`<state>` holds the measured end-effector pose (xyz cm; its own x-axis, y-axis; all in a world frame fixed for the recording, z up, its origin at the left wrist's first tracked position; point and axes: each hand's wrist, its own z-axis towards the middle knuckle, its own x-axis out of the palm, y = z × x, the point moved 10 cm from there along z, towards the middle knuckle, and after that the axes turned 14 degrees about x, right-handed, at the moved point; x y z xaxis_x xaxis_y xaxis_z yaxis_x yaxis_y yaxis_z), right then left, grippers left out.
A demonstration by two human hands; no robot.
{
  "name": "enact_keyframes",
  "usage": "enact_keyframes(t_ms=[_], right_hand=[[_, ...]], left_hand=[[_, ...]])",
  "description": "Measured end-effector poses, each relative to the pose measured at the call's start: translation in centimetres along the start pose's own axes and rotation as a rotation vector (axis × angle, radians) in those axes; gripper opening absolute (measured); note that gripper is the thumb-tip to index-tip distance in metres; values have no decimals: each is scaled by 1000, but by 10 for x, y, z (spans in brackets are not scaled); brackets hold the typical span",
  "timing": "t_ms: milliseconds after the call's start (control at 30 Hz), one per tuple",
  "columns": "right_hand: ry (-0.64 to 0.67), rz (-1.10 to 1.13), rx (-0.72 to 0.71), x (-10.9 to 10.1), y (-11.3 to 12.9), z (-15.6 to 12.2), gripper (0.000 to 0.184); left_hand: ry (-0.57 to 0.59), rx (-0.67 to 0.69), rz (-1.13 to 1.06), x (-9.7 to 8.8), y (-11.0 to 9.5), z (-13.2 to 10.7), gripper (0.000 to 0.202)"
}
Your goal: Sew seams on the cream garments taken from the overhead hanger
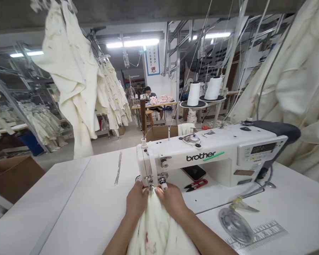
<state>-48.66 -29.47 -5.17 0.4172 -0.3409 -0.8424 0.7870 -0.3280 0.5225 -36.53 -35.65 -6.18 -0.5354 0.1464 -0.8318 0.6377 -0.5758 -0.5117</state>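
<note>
A cream printed garment [159, 223] runs from the front edge of the view up to the needle area of a white sewing machine [180, 152]. On the left side of the presser foot [152, 187], my left hand [136, 200] is closed on the cloth's edge. My right hand [172, 200] pinches the same cloth just right of the foot. Both thumbs and fingertips lie close to the needle. The cloth under the fingers is partly hidden by the hands.
Red-handled thread snips [198, 185] and a phone [194, 172] lie under the machine arm. Right of it are a clear round case [236, 225], a ruler [268, 233] and a yellow-handled blade tool [243, 204]. Cream garments [74, 78] hang at left. A person [149, 92] sits further back.
</note>
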Motion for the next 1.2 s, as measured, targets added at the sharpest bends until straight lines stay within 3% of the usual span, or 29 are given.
enact_keyframes(t_ms=[333,667,967,1100,1200], right_hand=[[34,166,-92,-11,2,-5,37],[19,177,-64,-7,-5,-1,29],[63,264,-126,-20,6,-9,31],[123,294,-93,-16,4,-9,11],[121,191,-84,-9,4,-5,8]], left_hand=[[19,-8,-32,4,2,1,24],[41,12,-63,9,4,2,25],[8,17,-107,12,10,4,14],[-15,55,-150,10,7,5,17],[-28,83,-157,5,0,5,21]])
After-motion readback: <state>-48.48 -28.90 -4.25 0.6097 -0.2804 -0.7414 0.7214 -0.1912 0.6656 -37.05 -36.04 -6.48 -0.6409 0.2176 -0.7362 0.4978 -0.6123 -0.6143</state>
